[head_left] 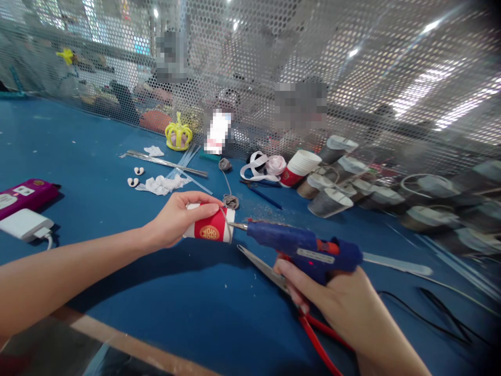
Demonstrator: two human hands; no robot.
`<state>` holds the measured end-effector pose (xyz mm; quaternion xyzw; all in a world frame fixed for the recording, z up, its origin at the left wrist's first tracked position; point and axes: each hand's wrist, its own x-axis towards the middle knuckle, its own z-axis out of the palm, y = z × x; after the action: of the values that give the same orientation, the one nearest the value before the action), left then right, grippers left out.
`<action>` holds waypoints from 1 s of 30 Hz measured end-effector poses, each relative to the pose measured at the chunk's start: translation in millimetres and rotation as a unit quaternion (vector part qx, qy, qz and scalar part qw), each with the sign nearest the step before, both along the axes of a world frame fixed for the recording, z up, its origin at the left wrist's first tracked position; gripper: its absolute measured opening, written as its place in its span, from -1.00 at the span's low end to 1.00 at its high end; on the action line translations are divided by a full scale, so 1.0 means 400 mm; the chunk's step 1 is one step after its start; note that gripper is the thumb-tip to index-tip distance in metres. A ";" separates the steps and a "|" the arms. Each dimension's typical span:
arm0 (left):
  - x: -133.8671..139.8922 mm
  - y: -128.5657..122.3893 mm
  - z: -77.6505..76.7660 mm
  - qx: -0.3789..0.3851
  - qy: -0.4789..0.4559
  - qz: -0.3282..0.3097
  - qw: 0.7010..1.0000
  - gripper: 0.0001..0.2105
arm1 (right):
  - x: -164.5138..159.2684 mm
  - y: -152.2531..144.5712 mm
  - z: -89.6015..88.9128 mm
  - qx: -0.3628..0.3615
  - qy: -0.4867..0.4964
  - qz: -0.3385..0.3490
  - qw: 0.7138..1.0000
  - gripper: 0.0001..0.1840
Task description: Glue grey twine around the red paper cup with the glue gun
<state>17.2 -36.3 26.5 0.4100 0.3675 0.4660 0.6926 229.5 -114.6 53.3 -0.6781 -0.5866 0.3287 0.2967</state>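
Note:
My left hand [191, 211] grips a red and white paper cup [213, 224] with a gold emblem, tilted on its side above the table. Grey yarn [230, 202] lies against the cup near its end, and a strand runs to a small grey ball behind. A blue hot glue gun [301, 243] is in my right hand [324, 287], its metal nozzle at the yarn-wrapped end of the cup. A clear glue stick [399, 263] sticks out of its back. Scissors [270, 271] with red handles lie beneath the glue gun, partly hidden by my right hand.
On the blue table [117, 277], a yellow crown-shaped piece [179, 134], a lit phone [218, 130] and white scraps [162, 184] stand toward the back. Stacked cups [301, 167] and several grey-wrapped cups [331, 201] line the mesh screen. A white power bank [25, 224] lies left; black cable [442, 313] lies right.

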 end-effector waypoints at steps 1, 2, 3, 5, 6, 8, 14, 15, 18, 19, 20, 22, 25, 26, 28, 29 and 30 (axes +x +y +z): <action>0.000 0.001 0.000 -0.003 -0.001 -0.002 1.000 -0.88 | 0.000 0.000 -0.001 -0.001 0.004 -0.002 1.000 -0.62; 0.000 0.001 0.000 -0.004 -0.002 0.000 1.000 -0.88 | 0.001 -0.001 -0.001 -0.003 0.006 -0.003 1.000 -0.63; 0.000 0.002 -0.001 -0.003 -0.003 0.000 1.000 -0.88 | 0.001 -0.001 -0.001 -0.003 0.008 -0.004 1.000 -0.64; 0.001 0.002 -0.004 0.002 -0.004 0.000 1.000 -0.88 | 0.000 -0.001 0.000 -0.003 0.013 -0.007 1.000 -0.65; 0.001 0.002 -0.006 0.008 -0.002 0.000 1.000 -0.89 | 0.000 -0.001 0.000 -0.003 0.017 -0.009 1.000 -0.66; 0.001 0.000 -0.009 0.023 0.002 0.000 1.000 -0.89 | 0.000 0.001 0.000 -0.001 0.024 -0.013 1.000 -0.67; 0.000 -0.007 -0.015 0.074 0.018 -0.003 0.997 -0.89 | 0.005 0.011 -0.007 0.018 0.017 -0.018 1.000 -0.62; 0.000 -0.007 -0.016 0.080 0.021 -0.002 0.997 -0.89 | 0.005 0.013 -0.008 0.024 0.021 -0.017 0.999 -0.63; -0.001 -0.005 -0.021 0.099 0.026 -0.003 0.995 -0.88 | 0.002 0.016 -0.008 0.044 0.031 -0.018 0.998 -0.65; -0.001 -0.004 -0.023 0.107 0.027 -0.006 0.994 -0.87 | 0.000 0.016 -0.007 0.051 0.033 -0.021 0.998 -0.67; -0.002 -0.003 -0.025 0.118 0.030 -0.008 0.993 -0.88 | -0.002 0.016 -0.006 0.055 0.033 -0.024 0.998 -0.68; -0.003 -0.001 -0.030 0.136 0.037 -0.011 0.990 -0.88 | -0.006 0.016 -0.004 0.062 0.035 -0.028 0.997 -0.69; -0.004 0.000 -0.034 0.148 0.049 -0.007 0.988 -0.89 | -0.008 0.014 -0.004 0.064 0.048 -0.027 0.996 -0.70; -0.003 -0.001 -0.035 0.150 0.053 -0.004 0.987 -0.89 | -0.007 0.013 -0.004 0.061 0.051 -0.024 0.997 -0.70; -0.003 -0.001 -0.034 0.154 0.058 0.001 0.986 -0.89 | -0.005 0.011 -0.004 0.052 0.051 -0.015 0.997 -0.70; -0.003 -0.002 -0.034 0.156 0.059 0.003 0.986 -0.89 | -0.004 0.010 -0.004 0.047 0.049 -0.010 0.998 -0.70; -0.003 -0.002 -0.034 0.158 0.058 0.003 0.986 -0.89 | -0.003 0.010 -0.004 0.044 0.048 -0.005 0.998 -0.70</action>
<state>16.2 -36.9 12.9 0.5391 0.3300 0.4961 0.5953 228.2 -110.7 51.7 -0.6512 -0.5819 0.3332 0.3553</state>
